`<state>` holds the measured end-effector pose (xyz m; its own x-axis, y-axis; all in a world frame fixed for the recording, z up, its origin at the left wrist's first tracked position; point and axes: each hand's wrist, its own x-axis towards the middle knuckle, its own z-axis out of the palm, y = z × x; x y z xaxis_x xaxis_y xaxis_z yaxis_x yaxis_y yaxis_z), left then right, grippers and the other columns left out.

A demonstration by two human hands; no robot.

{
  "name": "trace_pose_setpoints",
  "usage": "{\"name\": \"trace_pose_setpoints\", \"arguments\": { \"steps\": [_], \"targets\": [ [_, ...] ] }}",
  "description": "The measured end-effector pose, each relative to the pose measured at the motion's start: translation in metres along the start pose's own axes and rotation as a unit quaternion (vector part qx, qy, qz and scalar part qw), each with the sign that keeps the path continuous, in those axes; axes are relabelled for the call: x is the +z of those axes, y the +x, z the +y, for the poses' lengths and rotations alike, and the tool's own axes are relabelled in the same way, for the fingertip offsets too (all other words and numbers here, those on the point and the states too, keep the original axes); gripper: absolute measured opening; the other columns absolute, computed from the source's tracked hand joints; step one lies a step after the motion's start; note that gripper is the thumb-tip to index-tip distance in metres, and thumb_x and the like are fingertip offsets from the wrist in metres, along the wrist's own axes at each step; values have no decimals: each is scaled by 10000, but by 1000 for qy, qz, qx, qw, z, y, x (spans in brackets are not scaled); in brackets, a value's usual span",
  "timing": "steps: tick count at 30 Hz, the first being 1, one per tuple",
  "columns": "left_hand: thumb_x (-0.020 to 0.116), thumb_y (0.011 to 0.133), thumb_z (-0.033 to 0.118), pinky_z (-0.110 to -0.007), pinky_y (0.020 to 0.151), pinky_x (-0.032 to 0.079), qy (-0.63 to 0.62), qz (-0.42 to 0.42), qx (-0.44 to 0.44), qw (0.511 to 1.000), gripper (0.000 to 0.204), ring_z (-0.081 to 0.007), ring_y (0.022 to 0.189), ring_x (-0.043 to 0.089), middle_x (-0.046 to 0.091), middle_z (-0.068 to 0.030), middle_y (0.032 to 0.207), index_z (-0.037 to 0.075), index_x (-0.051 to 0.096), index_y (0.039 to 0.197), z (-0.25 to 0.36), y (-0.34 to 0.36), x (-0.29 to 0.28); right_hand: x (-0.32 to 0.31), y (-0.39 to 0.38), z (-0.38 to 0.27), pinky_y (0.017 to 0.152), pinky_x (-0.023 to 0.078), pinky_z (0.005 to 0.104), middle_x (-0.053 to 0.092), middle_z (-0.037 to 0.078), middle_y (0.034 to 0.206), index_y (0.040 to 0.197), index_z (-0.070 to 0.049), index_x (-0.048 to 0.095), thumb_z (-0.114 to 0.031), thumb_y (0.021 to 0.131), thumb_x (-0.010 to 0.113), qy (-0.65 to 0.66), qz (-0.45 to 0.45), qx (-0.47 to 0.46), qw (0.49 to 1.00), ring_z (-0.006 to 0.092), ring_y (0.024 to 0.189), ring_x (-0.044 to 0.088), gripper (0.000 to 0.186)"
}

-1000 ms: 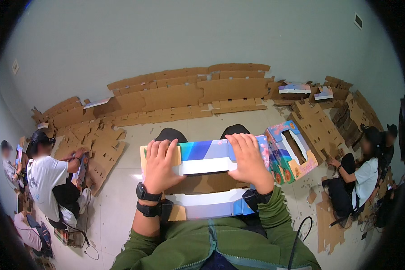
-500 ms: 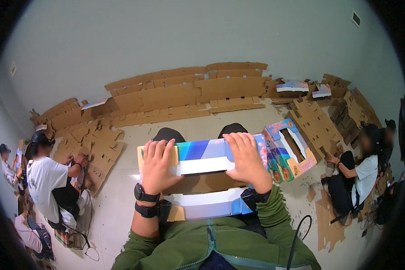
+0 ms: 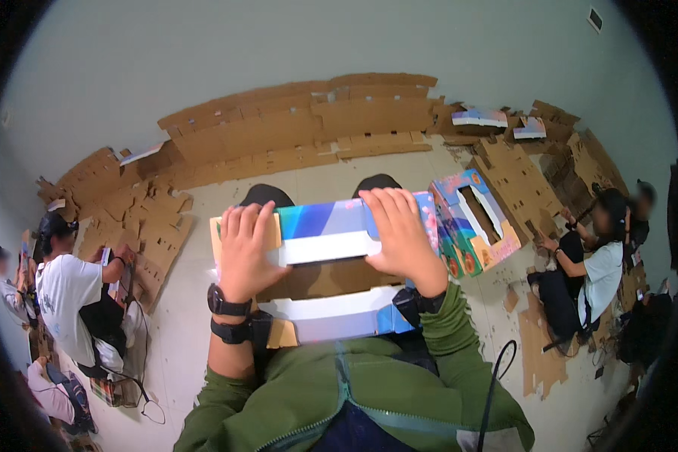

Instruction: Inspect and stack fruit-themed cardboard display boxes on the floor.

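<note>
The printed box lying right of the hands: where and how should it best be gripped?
Probably by its long cut-out rim, the right hand, once free, coming from above. The printed box lies with that opening facing up, giving an edge to hook. Its left side sits close to the held box, likely leaving little finger room.

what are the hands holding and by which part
The left hand and right hand hold the colourful box by its far panel, one near each end.

Smooth-faced cardboard box [image 3: 324,247], matt inside
</note>
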<state>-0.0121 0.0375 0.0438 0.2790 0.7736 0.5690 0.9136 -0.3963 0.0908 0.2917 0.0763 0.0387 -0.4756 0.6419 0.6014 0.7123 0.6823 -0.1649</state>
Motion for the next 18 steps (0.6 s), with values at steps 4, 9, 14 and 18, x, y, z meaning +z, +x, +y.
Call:
{"name": "trace_pose_setpoints", "arguments": {
  "steps": [4, 9, 14, 18],
  "targets": [
    [925, 477, 227, -581, 1217, 322, -1, -9, -1, 1000, 1090, -405, 1293, 498, 560, -159, 1338, 90, 518, 1478, -1, -1, 1, 3, -1, 2, 1198, 342, 536, 568, 203, 1332, 1407, 13, 511, -151, 569, 809, -3, 1, -2, 1000, 397, 1302, 528, 904],
    [930, 482, 238, -581, 1233, 311, -3, -9, -3, 1000, 1117, -400, 1306, 495, 560, -152, 1349, 123, 512, 1512, -2, -2, 1, 4, -2, 1, 1199, 341, 538, 566, 200, 1332, 1411, 7, 512, -147, 578, 808, 6, 3, -9, 1000, 393, 1307, 525, 897],
    [928, 487, 238, -583, 1231, 310, -3, 4, -1, 1000, 1112, -402, 1309, 493, 562, -142, 1358, 136, 526, 1519, 0, -3, 1, 3, -1, 0, 1195, 345, 537, 566, 192, 1327, 1432, -11, 512, -130, 579, 788, 1, -3, 7, 1000, 399, 1293, 518, 905],
    [937, 512, 260, -559, 1214, 332, -6, 4, 7, 1000, 1057, -381, 1271, 513, 572, -143, 1316, 100, 555, 1485, -1, -1, -3, 2, -2, -1, 1191, 348, 535, 567, 189, 1330, 1439, -16, 513, -123, 578, 777, -3, -6, -8, 1000, 401, 1290, 516, 907]
  ]
}}
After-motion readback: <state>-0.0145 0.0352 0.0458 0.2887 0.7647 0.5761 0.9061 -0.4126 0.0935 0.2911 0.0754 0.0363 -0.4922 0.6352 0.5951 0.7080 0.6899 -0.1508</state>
